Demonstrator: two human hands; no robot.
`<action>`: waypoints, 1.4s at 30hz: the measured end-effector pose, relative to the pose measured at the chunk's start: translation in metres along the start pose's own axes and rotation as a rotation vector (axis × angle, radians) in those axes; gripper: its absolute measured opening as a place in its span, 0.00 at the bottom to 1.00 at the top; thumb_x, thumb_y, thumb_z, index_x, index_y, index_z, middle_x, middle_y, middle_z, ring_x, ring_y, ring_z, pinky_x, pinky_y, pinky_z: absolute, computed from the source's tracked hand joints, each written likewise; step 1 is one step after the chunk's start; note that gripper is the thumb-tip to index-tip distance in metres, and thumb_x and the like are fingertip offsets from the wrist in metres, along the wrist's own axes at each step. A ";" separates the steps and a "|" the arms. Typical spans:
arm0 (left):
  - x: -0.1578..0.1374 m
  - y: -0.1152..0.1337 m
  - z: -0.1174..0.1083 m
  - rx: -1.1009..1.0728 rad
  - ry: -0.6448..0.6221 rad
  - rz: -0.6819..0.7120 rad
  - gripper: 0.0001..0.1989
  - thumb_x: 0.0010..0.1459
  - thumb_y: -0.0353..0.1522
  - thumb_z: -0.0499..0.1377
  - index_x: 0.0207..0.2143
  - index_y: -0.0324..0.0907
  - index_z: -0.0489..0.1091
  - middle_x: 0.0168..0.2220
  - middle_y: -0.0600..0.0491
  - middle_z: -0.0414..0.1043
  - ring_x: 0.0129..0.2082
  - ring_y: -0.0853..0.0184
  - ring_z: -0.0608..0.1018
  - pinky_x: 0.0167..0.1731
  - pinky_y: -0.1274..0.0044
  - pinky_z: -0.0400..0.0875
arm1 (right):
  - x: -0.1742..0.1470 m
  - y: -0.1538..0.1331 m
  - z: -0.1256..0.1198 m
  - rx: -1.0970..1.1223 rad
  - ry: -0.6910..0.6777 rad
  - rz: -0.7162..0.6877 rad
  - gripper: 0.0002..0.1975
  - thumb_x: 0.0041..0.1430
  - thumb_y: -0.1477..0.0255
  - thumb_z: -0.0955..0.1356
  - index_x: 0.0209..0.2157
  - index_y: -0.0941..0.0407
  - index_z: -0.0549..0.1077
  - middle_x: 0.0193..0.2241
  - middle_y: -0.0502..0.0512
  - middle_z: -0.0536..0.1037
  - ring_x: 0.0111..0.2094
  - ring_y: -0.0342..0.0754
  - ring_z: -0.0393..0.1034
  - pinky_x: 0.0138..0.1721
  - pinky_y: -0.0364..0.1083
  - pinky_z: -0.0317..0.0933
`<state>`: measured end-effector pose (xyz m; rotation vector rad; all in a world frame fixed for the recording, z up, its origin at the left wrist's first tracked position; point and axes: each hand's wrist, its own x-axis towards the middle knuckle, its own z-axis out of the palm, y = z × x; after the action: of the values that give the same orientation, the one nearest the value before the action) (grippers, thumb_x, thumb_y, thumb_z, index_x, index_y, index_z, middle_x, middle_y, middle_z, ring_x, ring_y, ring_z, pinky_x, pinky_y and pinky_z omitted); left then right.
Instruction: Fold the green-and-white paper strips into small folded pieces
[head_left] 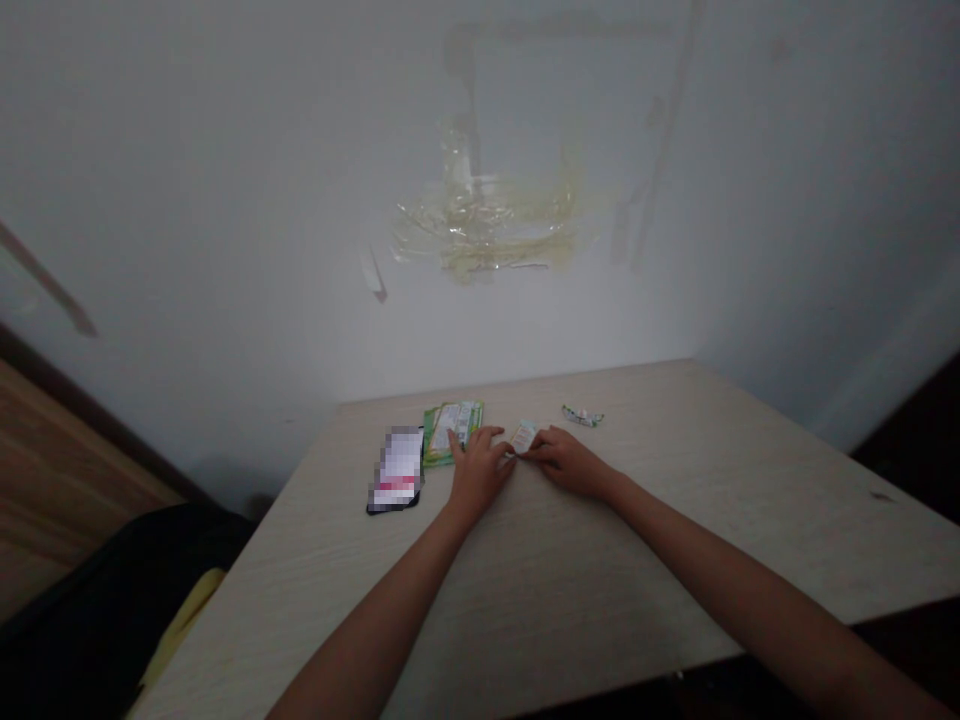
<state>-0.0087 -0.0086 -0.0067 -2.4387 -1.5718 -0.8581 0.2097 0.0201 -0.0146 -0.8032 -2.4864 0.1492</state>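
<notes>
Between my two hands is a small pale packet (524, 436) with printing on it, close above the tabletop. My right hand (570, 460) pinches its lower right edge between thumb and fingers. At its lower left corner, my left hand (480, 468) has thumb and a finger pressed together, while its other fingers stretch over a green printed packet (454, 425) lying flat on the table. Left of that lies a phone (397, 470) with a blurred bright screen. Exactly where the left fingertips meet the small packet is hard to see.
A crumpled green-and-white wrapper (583, 416) lies right of my hands on the light wooden table (675, 590). Behind the table rises a grey wall with peeling clear tape (495, 225). Dark cloth and a yellow item (180, 625) are at the lower left.
</notes>
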 end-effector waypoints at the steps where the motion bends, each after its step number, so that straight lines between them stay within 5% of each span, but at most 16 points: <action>1: -0.001 -0.002 -0.002 0.017 -0.001 0.045 0.05 0.58 0.37 0.61 0.37 0.52 0.76 0.54 0.52 0.70 0.58 0.57 0.68 0.59 0.39 0.31 | 0.000 0.000 0.000 0.001 -0.002 0.004 0.22 0.57 0.81 0.66 0.51 0.49 0.75 0.45 0.58 0.75 0.46 0.51 0.68 0.51 0.53 0.57; 9: -0.004 -0.009 -0.007 0.121 -0.003 0.255 0.08 0.60 0.43 0.59 0.39 0.59 0.78 0.56 0.56 0.70 0.59 0.53 0.67 0.57 0.38 0.25 | -0.001 0.000 0.001 0.040 -0.006 0.026 0.22 0.58 0.80 0.66 0.52 0.47 0.74 0.49 0.57 0.74 0.50 0.52 0.66 0.55 0.55 0.56; 26: -0.004 -0.005 -0.011 0.147 -0.076 0.188 0.11 0.61 0.41 0.57 0.44 0.61 0.75 0.59 0.56 0.68 0.60 0.53 0.66 0.57 0.38 0.23 | -0.001 -0.002 0.004 0.052 0.012 0.079 0.16 0.62 0.76 0.65 0.49 0.54 0.76 0.47 0.61 0.75 0.50 0.52 0.66 0.54 0.53 0.60; 33: -0.004 -0.004 -0.010 0.143 -0.071 0.169 0.11 0.61 0.41 0.57 0.44 0.61 0.76 0.59 0.55 0.68 0.60 0.52 0.66 0.58 0.39 0.23 | -0.003 0.000 0.008 0.062 -0.040 0.125 0.19 0.62 0.76 0.63 0.54 0.52 0.72 0.56 0.59 0.72 0.58 0.53 0.63 0.65 0.63 0.43; 42: -0.004 -0.006 -0.008 0.137 -0.082 0.144 0.11 0.60 0.42 0.58 0.44 0.61 0.76 0.59 0.55 0.68 0.60 0.52 0.66 0.57 0.38 0.24 | 0.000 -0.003 0.010 0.040 -0.038 0.077 0.20 0.67 0.69 0.62 0.58 0.56 0.67 0.56 0.64 0.70 0.57 0.53 0.63 0.61 0.58 0.53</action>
<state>-0.0188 -0.0121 -0.0032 -2.4808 -1.4082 -0.6139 0.2030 0.0183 -0.0225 -0.8876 -2.4809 0.2434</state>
